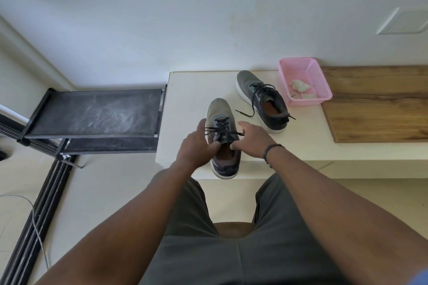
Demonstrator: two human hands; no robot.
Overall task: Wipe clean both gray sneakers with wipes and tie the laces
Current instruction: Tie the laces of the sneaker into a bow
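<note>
"Where is the shoe you are tying?"

"The near gray mesh sneaker (222,139) sits at the edge of the white stone bench (185,90), toe pointing away from me, right between my hands. My left hand (196,143) and right hand (251,140) each pinch its black lace (223,133)."

"And the other one?"

"The far gray sneaker (262,99) is up on my right, laces loose, beside the pink plastic basket (305,81)."

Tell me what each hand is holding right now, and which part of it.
Both hands hold the black laces of the near gray sneaker: the left hand on the left strand, the right hand on the right strand, above the tongue.
</note>
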